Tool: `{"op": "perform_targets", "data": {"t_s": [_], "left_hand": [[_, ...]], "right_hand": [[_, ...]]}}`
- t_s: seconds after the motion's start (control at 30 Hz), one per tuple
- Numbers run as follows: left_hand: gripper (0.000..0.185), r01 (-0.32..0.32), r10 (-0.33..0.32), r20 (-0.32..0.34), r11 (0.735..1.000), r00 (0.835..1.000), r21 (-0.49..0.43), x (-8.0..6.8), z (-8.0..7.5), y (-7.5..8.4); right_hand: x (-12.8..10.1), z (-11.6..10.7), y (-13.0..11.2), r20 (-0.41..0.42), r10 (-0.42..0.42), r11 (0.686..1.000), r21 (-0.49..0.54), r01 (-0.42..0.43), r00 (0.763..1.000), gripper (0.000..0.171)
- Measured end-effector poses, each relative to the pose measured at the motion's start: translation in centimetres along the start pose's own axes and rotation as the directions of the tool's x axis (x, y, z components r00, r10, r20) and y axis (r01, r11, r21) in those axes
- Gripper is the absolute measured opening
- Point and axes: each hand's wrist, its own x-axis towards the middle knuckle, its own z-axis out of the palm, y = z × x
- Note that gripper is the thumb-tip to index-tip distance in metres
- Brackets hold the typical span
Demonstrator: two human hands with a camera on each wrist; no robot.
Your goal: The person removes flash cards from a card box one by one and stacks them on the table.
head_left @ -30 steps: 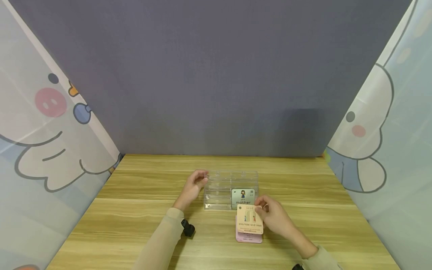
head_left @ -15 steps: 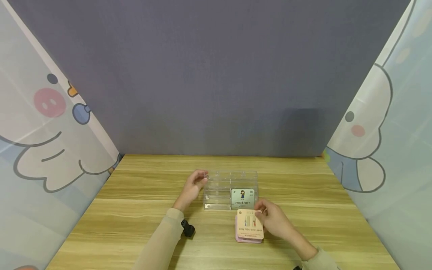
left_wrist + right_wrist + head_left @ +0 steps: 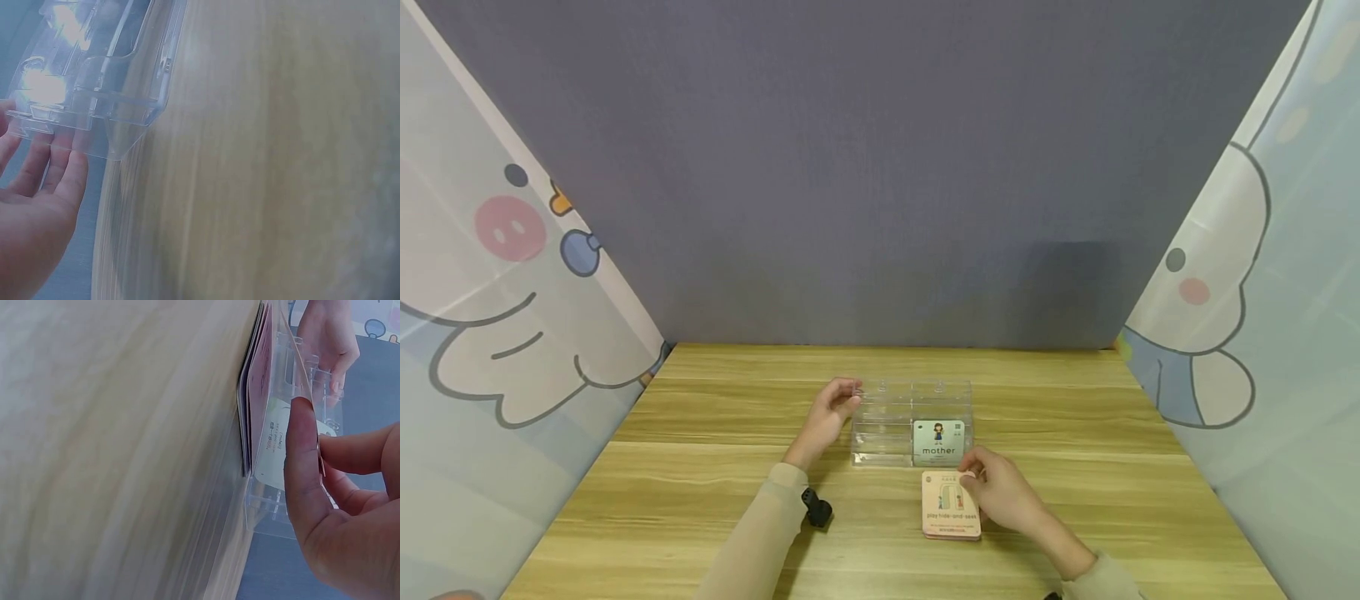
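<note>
Top card (image 3: 950,502), printed "play hide-and-seek", lies on a card stack (image 3: 250,394) on the bench (image 3: 700,467), just in front of the clear organizer (image 3: 887,421). Right hand (image 3: 1000,493) pinches its right edge. Left hand (image 3: 827,417), fingers straight, rests against the organizer's left end. Bench surface on both sides lies open.

Right hand (image 3: 1000,496) lowered, its "play hide-and-seek" card (image 3: 951,502) now flat on the card stack (image 3: 951,533)

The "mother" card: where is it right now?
In the head view, the "mother" card stands in the clear organizer's front right slot, just behind the card stack.
</note>
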Motion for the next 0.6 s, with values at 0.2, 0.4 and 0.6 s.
{"op": "perform_targets", "data": {"t_s": [0.2, 0.4, 0.6], "left_hand": [[0.029, 0.018, -0.018, -0.01, 1.0, 1.0, 0.014, -0.25, 0.14, 0.7], [0.028, 0.026, -0.026, -0.005, 0.999, 1.0, 0.026, -0.17, 0.14, 0.77], [0.032, 0.009, -0.009, -0.005, 1.0, 1.0, 0.009, -0.08, 0.0, 0.21]], "right_hand": [[0.16, 0.19, -0.06, -0.001, 0.005, 1.0, -0.013, -0.005, 1.0, 0.009], [0.35, 0.44, -0.11, -0.04, 0.016, 0.996, -0.09, -0.02, 0.999, 0.012], [0.54, 0.79, -0.41, -0.105, 0.019, 0.979, -0.202, -0.04, 0.994, 0.017]]}}
